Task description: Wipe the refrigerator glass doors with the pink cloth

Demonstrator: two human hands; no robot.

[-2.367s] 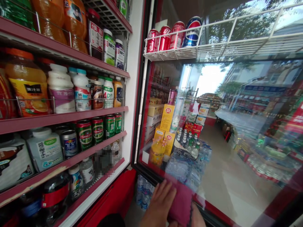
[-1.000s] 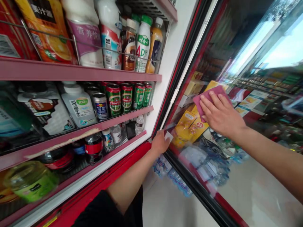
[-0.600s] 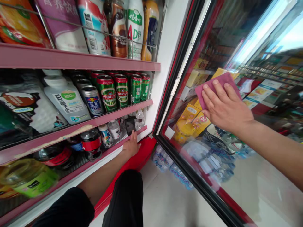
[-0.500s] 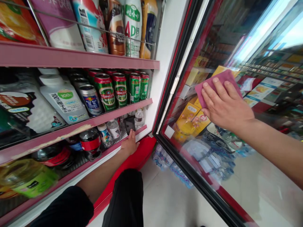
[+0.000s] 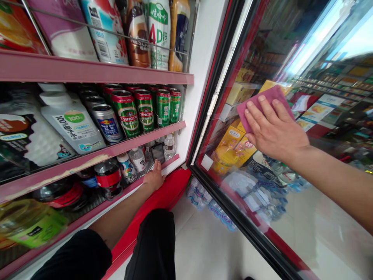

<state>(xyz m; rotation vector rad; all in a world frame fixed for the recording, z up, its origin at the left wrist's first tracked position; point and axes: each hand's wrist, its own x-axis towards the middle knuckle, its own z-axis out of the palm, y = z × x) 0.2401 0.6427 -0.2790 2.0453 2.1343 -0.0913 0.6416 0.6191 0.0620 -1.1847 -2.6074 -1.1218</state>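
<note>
Cloth (image 5: 281, 94) under right grip (image 5: 272, 130), apparently flat

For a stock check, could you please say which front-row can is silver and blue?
The Red Bull can, leftmost in that row; the other four are green and red.

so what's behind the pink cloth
Behind the cloth is the door glass, with yellow boxes showing through it past the cloth's edges. The patch directly behind can't be seen: cloth and right hand cover it.
</note>
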